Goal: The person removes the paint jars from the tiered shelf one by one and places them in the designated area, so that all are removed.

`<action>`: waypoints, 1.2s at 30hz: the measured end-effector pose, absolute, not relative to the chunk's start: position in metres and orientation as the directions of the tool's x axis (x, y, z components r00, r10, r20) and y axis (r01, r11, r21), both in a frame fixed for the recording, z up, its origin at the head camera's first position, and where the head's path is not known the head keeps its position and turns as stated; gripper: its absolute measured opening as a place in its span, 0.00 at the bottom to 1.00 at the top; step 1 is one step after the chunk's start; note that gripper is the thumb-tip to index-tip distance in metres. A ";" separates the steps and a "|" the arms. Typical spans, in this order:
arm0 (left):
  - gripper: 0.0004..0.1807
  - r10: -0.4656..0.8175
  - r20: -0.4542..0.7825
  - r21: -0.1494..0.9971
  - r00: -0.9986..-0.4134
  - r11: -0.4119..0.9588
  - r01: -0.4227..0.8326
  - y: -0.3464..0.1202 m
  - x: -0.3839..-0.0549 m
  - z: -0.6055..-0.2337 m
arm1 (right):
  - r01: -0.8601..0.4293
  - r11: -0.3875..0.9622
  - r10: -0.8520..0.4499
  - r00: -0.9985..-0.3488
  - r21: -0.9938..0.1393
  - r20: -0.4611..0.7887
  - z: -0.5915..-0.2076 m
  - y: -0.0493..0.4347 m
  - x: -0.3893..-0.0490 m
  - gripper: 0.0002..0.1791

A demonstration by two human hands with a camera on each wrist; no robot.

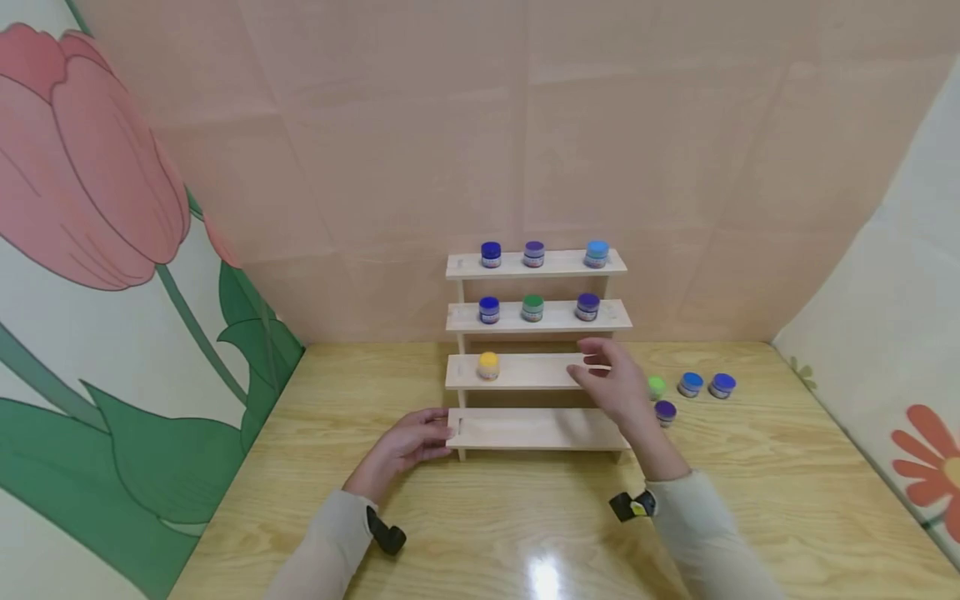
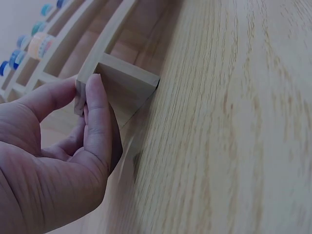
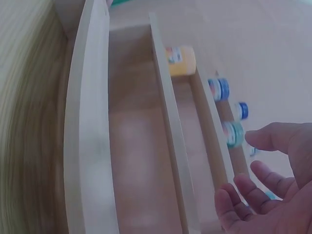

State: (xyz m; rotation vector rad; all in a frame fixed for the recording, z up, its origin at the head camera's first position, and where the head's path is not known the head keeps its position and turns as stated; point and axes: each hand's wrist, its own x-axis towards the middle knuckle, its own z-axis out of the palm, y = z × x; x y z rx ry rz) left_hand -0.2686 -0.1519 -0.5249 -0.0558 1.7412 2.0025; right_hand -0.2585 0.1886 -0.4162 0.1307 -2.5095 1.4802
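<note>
A four-tier wooden display rack [image 1: 536, 430] stands on the table. My left hand [image 1: 414, 438] pinches the left end of its lowest board; the left wrist view shows fingers and thumb on either side of the board's end [image 2: 87, 83]. A yellow-lidded jar [image 1: 488, 367] sits at the left of the second tier from the bottom. Over the right part of that tier hovers my right hand [image 1: 617, 385], fingers loosely bent and apart, holding nothing. In the right wrist view, the hand [image 3: 273, 190] overlaps the upper tiers.
On the third tier stand a blue jar [image 1: 489, 310], a green jar [image 1: 532, 307] and a purple jar [image 1: 587, 307]. Three more, including a light blue jar [image 1: 597, 254], line the top. Several small jars, one with a blue lid [image 1: 691, 384], lie right of the rack.
</note>
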 end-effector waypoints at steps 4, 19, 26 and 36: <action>0.35 0.325 -0.343 0.920 -0.882 -0.073 -0.384 -0.152 -0.269 -0.525 | -0.188 0.458 0.016 -0.975 -0.869 0.220 -0.417 0.174 -0.263 0.24; 0.35 0.326 -0.343 0.920 -0.881 -0.073 -0.385 -0.151 -0.268 -0.523 | -0.175 0.439 -0.033 -0.983 -0.881 0.179 -0.424 0.129 -0.273 0.24; 0.35 0.330 -0.337 0.921 -0.882 -0.079 -0.381 -0.152 -0.269 -0.524 | -0.175 0.418 -0.044 -0.984 -0.891 0.173 -0.425 0.110 -0.275 0.24; 0.34 0.330 -0.337 0.921 -0.882 -0.077 -0.381 -0.152 -0.269 -0.526 | -0.193 0.432 -0.067 -0.981 -0.881 0.182 -0.430 0.089 -0.279 0.27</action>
